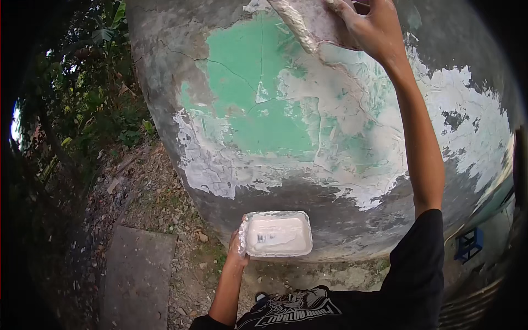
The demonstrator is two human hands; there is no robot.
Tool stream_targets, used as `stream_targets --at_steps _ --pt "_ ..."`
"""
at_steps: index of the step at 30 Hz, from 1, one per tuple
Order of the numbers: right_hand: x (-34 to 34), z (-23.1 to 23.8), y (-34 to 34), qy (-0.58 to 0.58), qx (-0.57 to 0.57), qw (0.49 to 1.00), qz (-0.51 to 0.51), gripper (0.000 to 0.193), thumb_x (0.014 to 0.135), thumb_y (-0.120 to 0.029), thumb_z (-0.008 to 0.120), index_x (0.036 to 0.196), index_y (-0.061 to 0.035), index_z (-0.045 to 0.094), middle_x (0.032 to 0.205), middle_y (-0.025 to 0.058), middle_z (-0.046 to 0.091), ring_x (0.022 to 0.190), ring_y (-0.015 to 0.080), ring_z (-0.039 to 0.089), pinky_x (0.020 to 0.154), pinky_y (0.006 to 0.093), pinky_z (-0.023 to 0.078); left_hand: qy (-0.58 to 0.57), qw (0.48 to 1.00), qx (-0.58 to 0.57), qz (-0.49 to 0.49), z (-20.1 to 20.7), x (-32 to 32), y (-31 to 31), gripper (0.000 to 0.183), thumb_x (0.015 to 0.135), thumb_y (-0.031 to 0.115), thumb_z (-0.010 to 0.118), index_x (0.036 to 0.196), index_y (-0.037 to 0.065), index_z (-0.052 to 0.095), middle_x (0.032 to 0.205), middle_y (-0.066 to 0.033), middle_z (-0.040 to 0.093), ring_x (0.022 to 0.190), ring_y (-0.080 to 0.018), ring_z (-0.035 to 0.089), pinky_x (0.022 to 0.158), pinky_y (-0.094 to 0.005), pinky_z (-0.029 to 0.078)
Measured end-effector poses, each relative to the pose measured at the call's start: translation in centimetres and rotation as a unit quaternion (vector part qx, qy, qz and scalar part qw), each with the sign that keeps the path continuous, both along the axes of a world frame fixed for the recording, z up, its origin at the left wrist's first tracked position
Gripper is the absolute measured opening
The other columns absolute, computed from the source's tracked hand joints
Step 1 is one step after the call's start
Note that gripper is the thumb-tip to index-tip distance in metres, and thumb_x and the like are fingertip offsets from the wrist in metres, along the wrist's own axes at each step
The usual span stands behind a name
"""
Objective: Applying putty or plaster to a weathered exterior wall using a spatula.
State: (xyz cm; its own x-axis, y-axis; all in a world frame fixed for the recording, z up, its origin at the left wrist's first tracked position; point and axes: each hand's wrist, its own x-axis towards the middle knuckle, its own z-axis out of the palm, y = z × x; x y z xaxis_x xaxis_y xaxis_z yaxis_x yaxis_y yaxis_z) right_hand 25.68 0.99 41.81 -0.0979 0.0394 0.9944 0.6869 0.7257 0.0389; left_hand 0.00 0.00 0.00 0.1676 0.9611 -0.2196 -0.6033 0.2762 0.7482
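My right hand [374, 30] is raised to the upper part of the wall. It is closed around a wide, flat plastering blade [319, 22], whose edge carries a thick ridge of white paste. The blade lies close to or against the wall; its upper part runs out of view. Low in front of me, my left hand [237, 247] grips the left side of a shallow white tray [279, 255]. White paste [283, 234] coats the inside of the tray, and some is smeared on the left fingers.
The grey wall [220, 16] bears a cracked green patch [234, 66] with white paste spread around it. Stony ground and a flat slab [137, 275] lie at lower left, with plants [104, 77] behind. A small blue stool [469, 245] stands at right.
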Motion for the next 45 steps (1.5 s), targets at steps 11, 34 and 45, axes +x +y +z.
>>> stream_targets --at_steps 11,34,45 --pt "-0.7 -26.4 -9.4 -0.166 -0.488 0.848 0.119 0.024 0.079 -0.006 0.065 0.102 -0.0014 0.058 0.077 0.0169 0.065 0.067 0.0367 0.063 0.056 0.0414 0.047 -0.025 0.998 -0.037 -0.037 1.1 2.5 -4.8 0.051 0.093 0.043 0.053 0.119 -0.001 0.054 0.109 -0.0119 0.063 0.095 -0.0214 0.064 0.081 -0.0352 0.054" --pt "3.6 -32.4 -12.2 -0.278 -0.510 0.806 0.118 0.029 0.077 -0.006 0.066 0.104 0.0014 0.060 0.070 0.0170 0.065 0.061 0.0351 0.062 0.054 0.0421 0.047 -0.041 0.998 -0.048 0.008 -3.7 7.2 -12.3 0.047 0.094 0.042 0.051 0.115 0.001 0.057 0.107 -0.0102 0.064 0.093 -0.0190 0.064 0.079 -0.0315 0.054" --pt "3.0 -33.4 -12.7 -0.240 -0.474 0.841 0.103 0.028 0.079 -0.012 0.066 0.105 -0.0017 0.062 0.064 0.0143 0.063 0.058 0.0338 0.061 0.053 0.0415 0.047 -0.050 0.997 -0.051 0.028 -2.4 6.8 -13.5 0.041 0.095 0.033 0.051 0.119 0.000 0.052 0.110 -0.0145 0.061 0.098 -0.0245 0.062 0.084 -0.0363 0.054"
